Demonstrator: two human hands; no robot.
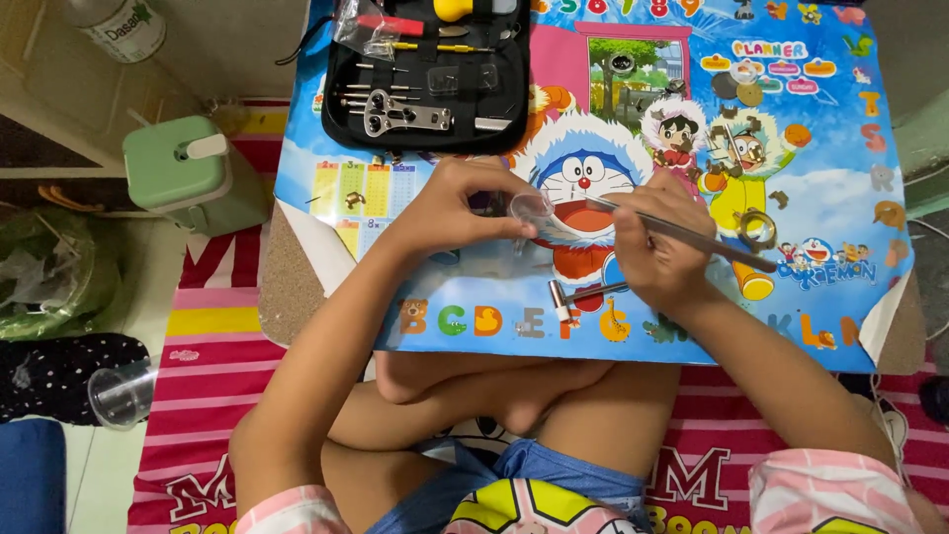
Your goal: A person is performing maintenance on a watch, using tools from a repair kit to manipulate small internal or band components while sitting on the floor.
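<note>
Head view. The black tool case (425, 74) is lying open at the top of the cartoon-printed mat (692, 316), its upper edge cut off by the frame; the small tools inside are too fine to tell apart, save a silver wrench-like piece. Small dark and brass-coloured parts are scattered over the mat's upper right; their kind cannot be made out.

The left hand (450, 213) is pinching a small clear round piece (531, 206) between thumb and fingertips; whether it is a lens, a cap or a crystal cannot be told, since the fingers are covering its near edge. The right hand (657, 247) is gripping a thin metal tool (692, 234), fingers closed round its shaft, its tip pointing left toward the clear piece and sitting just beside it; contact is not discernible.

A small hammer (583, 294) is lying on the mat between and below the hands. A green container (183, 168) is standing on the floor to the left, well apart.
</note>
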